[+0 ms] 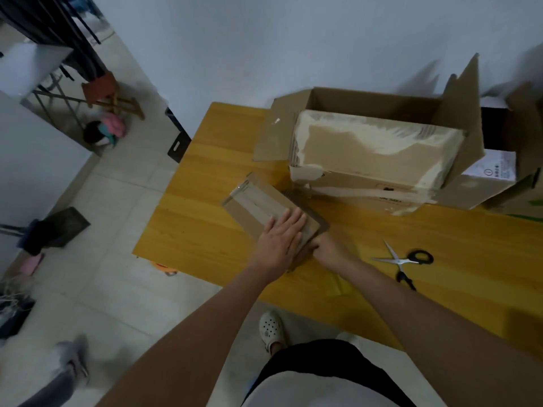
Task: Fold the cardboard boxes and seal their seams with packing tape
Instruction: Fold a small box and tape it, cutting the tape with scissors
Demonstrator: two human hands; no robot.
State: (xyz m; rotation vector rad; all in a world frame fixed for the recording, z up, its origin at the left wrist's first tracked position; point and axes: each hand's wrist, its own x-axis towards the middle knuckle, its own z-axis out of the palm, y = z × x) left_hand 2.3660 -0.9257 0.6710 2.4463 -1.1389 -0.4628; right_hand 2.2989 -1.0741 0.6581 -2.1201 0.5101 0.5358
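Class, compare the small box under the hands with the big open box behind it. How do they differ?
The small box is closed, with tape along its top; the big box has its flaps open and another box inside. The small box is held by both hands; the big box is untouched. Both are brown cardboard on the wooden table.

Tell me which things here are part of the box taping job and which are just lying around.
Part of the job:
small box, tape strip along its top
left hand pressing flat on it
right hand at its near end
scissors
big open box

Lying about:
folding stool
black dustpan
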